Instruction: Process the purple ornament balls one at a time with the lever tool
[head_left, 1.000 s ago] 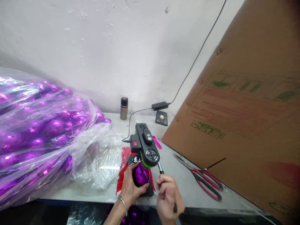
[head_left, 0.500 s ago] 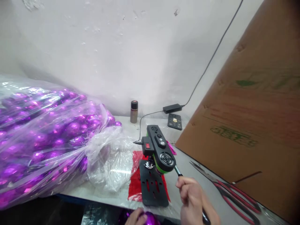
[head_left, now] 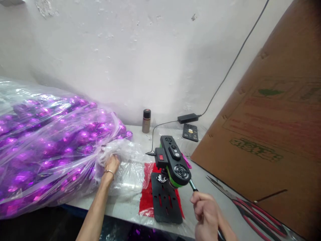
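My left hand (head_left: 112, 164), with a bangle at the wrist, is closed on the crumpled mouth of a clear plastic bag (head_left: 127, 177). Purple shiny balls (head_left: 82, 136) fill the bag on the left. My right hand (head_left: 206, 211) is wrapped round the black handle of a tool with a metal shaft (head_left: 192, 184). The shaft reaches to a black and green device (head_left: 176, 160), which stands on a black slotted plate (head_left: 167, 201). Under the plate lies a red sheet (head_left: 146, 197).
A small bottle (head_left: 146, 121), a black adapter (head_left: 188, 118) with its cable and a dark phone-like item (head_left: 190, 133) are near the wall. Red-handled scissors (head_left: 260, 214) lie beside a large cardboard box (head_left: 263, 127) at the right.
My left hand has left the purple ball at the bottom edge, moved up and left, and taken hold of the bag's plastic. My right hand keeps its grip on the handle.
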{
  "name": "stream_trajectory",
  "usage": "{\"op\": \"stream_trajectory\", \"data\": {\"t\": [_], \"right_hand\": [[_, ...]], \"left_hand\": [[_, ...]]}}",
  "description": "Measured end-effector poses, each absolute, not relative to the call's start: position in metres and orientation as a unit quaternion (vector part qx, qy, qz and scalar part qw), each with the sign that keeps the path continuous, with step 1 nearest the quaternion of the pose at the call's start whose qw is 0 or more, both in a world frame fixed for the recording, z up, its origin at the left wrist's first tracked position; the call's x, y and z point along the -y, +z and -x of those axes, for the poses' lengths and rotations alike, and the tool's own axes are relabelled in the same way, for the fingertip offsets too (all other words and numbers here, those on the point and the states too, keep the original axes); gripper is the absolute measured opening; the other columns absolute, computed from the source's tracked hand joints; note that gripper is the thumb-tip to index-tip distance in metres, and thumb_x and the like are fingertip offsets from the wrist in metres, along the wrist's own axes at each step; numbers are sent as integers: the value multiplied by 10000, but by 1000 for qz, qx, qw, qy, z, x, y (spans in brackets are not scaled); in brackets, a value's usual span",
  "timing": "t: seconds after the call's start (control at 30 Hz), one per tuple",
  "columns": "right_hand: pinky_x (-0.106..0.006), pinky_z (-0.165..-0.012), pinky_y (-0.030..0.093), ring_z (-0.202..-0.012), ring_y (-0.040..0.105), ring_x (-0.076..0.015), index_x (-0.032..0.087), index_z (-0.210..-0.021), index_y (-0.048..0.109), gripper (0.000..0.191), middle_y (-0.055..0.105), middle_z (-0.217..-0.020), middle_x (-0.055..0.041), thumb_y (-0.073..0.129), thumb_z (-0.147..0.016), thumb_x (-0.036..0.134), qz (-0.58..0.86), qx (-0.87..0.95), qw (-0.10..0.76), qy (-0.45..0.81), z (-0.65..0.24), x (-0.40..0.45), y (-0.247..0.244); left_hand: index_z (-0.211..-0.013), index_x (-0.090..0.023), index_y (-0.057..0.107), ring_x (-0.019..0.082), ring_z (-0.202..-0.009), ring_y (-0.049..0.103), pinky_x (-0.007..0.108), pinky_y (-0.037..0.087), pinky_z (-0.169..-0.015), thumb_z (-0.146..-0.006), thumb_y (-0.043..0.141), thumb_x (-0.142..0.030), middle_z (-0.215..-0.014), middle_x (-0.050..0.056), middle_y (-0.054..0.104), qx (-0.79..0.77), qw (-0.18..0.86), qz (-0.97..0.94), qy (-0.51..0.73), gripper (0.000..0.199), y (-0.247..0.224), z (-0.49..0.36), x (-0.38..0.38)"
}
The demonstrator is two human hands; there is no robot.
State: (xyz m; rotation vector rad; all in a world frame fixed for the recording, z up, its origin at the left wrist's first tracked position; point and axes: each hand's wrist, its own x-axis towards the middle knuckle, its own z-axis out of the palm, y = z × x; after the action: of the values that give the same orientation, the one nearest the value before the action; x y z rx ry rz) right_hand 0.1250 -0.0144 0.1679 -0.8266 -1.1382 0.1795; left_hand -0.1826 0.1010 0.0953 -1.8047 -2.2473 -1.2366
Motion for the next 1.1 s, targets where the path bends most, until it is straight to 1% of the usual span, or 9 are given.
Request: {"op": "stream_trajectory", "data": {"t": [0.1,0.23,0.37,0.47,0.6,0.83,0.9,0.97,1.1], "right_hand": [[-270,-534,358,-594,595,-143,214,-585,504,577,492,-566,20,642,-1127,353,372,513,769,78,-122,13,170],[-286,-572,385,-568,569,-143,214,-570,493,606,465,-546,32,638,-1132,389,361,501,783,76,-119,12,170],[-297,-583,381,-586,576,-153,215,-584,507,582,478,-563,28,649,-1125,377,366,509,775,85,-120,12,167],[-291,-564,374,-590,567,-149,220,-594,506,579,488,-569,26,631,-1131,393,368,501,778,90,-121,13,164],[-288,-514,315,-571,552,-147,222,-594,517,574,510,-581,19,646,-1123,404,372,495,780,89,-122,12,161],[-285,-506,309,-560,554,-134,214,-603,530,563,586,-623,0,633,-1129,385,377,506,769,97,-125,14,158],[-281,-507,318,-567,566,-137,217,-603,525,560,572,-611,4,633,-1129,379,373,506,771,99,-125,14,158],[-285,-511,321,-573,568,-144,222,-605,522,554,560,-606,5,637,-1124,376,376,501,774,97,-124,14,158],[-295,-519,322,-572,561,-160,229,-610,519,541,520,-592,11,645,-1115,377,375,498,776,95,-122,13,158]], "left_hand": [[-1426,-22,626,460,-1426,676,649,527,-1211,-1096,387,-240,-1337,242,768,724,23,558,-405,463,119,190,-124],[-1653,-1,442,491,-1703,338,704,295,-1383,-1036,452,-237,-1778,329,406,687,94,567,-445,660,157,201,-140],[-1668,-85,487,463,-1747,244,730,211,-1411,-991,519,-235,-1847,260,329,640,154,601,-454,695,181,221,-146],[-1612,-129,574,437,-1679,398,694,327,-1375,-1015,498,-231,-1762,243,473,647,154,629,-403,610,170,224,-138],[-1326,-173,780,413,-1343,682,638,544,-1191,-1064,464,-295,-1420,226,729,668,132,641,-355,428,138,213,-123],[-1100,-264,828,364,-1273,711,561,601,-1157,-1041,604,-378,-1253,137,803,650,110,677,-328,259,120,220,-101],[-1185,-246,818,422,-1430,638,602,575,-1193,-974,720,-400,-1432,165,757,662,94,686,-288,278,115,224,-89],[-1396,-228,742,457,-1505,595,620,558,-1210,-901,810,-393,-1565,193,686,685,50,695,-212,527,108,226,-76],[-1612,-197,544,441,-1355,730,586,605,-1125,-887,761,-281,-1633,247,622,711,-20,694,-113,761,92,220,-54]]}}
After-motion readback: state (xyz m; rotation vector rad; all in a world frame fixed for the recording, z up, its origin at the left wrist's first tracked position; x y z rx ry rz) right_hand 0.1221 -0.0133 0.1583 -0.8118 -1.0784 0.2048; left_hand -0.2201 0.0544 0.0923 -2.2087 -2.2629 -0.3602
